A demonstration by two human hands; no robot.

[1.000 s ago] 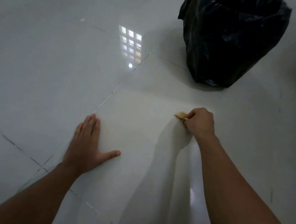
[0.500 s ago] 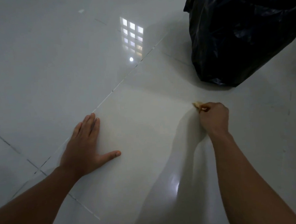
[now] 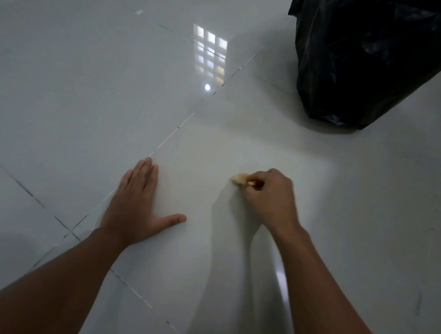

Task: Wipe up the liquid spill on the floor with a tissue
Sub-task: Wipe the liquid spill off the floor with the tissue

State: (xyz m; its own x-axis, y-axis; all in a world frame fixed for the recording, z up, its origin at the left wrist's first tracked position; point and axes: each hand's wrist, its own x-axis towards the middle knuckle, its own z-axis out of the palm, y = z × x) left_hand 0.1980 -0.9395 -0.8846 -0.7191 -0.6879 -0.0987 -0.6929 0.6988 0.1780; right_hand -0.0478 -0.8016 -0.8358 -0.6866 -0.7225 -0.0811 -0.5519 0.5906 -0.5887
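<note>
Indoor room, likely a home — glossy white floor tiles (image 3: 83,97), black bin bag (image 3: 372,56)

No writing, label, brand, number or sign can be read anywhere in the view. The glossy tiled floor (image 3: 83,97) is plain, and the black plastic bag (image 3: 369,57) at the upper right of the frame carries no print that can be made out.
</note>
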